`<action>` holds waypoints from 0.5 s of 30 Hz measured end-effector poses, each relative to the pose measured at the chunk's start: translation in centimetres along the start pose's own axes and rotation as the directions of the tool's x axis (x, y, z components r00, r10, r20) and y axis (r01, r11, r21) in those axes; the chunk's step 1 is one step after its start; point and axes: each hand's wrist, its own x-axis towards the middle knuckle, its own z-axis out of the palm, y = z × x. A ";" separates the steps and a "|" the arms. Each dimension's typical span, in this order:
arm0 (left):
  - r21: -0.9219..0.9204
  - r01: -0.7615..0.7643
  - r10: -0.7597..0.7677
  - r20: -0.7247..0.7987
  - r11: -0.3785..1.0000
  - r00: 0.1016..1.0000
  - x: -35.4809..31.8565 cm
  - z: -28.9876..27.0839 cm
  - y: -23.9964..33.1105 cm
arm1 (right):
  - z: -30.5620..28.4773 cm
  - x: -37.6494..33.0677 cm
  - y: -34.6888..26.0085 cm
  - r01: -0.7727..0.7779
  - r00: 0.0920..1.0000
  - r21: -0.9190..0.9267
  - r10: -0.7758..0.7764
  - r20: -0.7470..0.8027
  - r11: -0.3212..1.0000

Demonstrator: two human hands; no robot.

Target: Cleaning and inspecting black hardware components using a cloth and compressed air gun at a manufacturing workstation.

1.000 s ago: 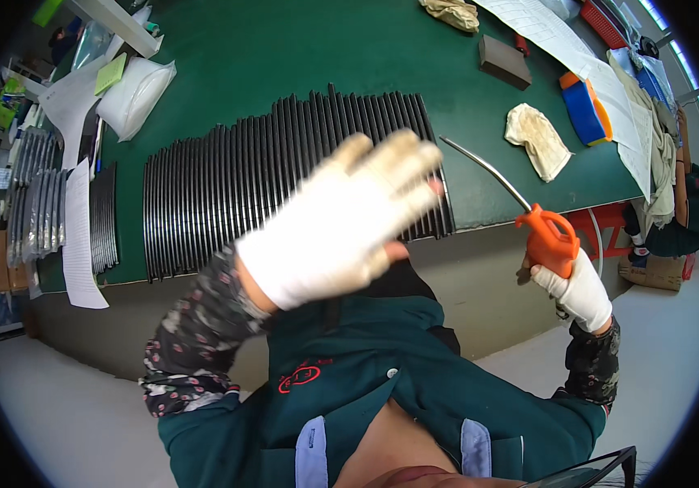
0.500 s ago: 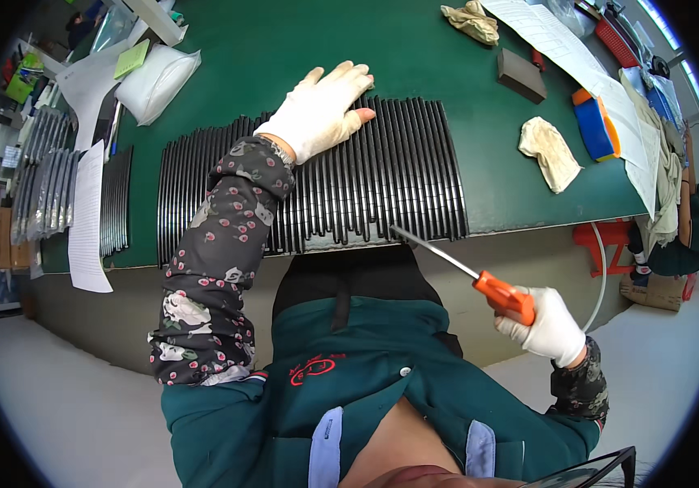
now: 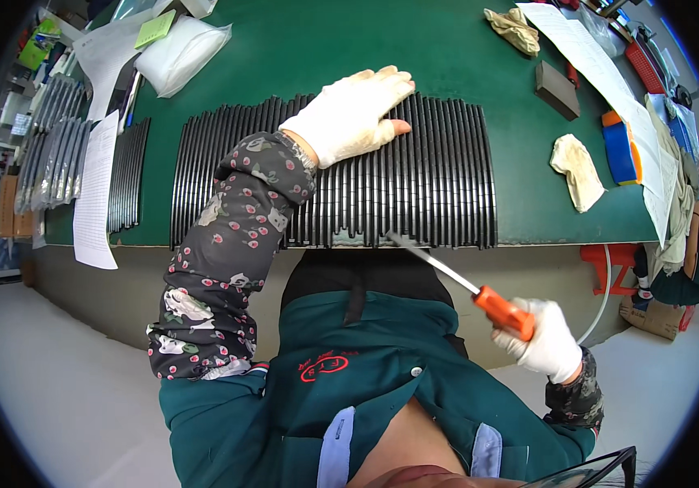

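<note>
Your gloved left hand (image 3: 358, 114) is pressing flat, fingers spread, on ribbed black slats (image 3: 431, 175); your right hand (image 3: 546, 340) is gripping an orange-handled screwdriver (image 3: 480, 294) at the green table (image 3: 415, 49) edge

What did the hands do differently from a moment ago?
The left hand came down from the air and now lies flat on the row of black strips. The right hand swung the orange-handled screwdriver down until its tip reached the strips' near edge. The cloths and papers on the green table stayed put.
</note>
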 end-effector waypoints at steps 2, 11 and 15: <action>0.000 -0.001 0.001 -0.010 1.000 1.000 0.0 0.1 0.0 | 0.0 0.3 -0.9 0.025 0.992 -0.017 -0.023 0.123 1.000; -0.025 -0.024 0.023 -0.031 0.999 0.999 0.0 0.0 0.0 | 0.8 0.8 -0.6 0.027 0.999 0.009 -0.027 0.020 1.000; 0.000 -0.003 0.003 0.028 1.000 1.000 -0.1 -0.8 0.3 | 0.7 0.9 -1.2 0.022 0.999 0.026 -0.023 0.041 0.999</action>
